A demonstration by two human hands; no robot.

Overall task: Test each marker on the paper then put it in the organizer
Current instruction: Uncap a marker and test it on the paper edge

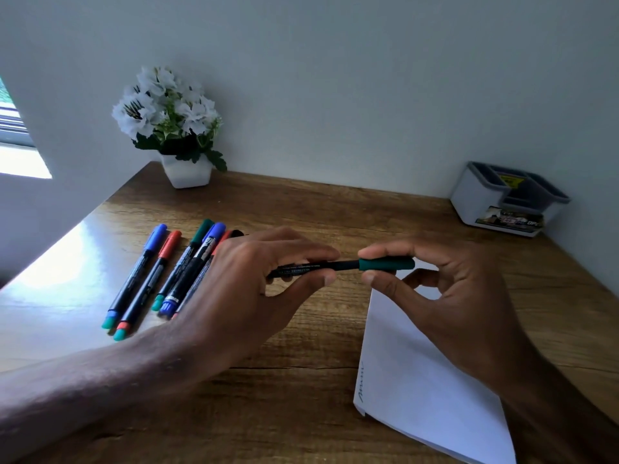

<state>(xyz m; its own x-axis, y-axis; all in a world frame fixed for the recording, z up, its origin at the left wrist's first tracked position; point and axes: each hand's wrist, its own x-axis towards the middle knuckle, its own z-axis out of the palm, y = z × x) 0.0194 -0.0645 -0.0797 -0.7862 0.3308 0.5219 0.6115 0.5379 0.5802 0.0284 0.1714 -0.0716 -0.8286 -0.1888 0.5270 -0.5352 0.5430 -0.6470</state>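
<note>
Both hands hold one green marker (pixel 338 265) level above the wooden desk. My left hand (pixel 264 283) grips its black barrel. My right hand (pixel 432 279) pinches its green cap (pixel 387 263) between thumb and fingers; the cap sits on the marker. Several more markers (pixel 167 272) with blue, red and green caps lie side by side on the desk at the left, partly hidden by my left hand. A white sheet of paper (pixel 412 373) lies at the right under my right hand, with a small scribble (pixel 361 383) near its left edge. The grey-and-white organizer (pixel 509 199) stands at the far right corner.
A white pot of white flowers (pixel 177 128) stands at the back left against the wall. The desk (pixel 301 380) meets walls at the back and right. A bright window (pixel 13 135) is at the far left, throwing glare on the desk's left side.
</note>
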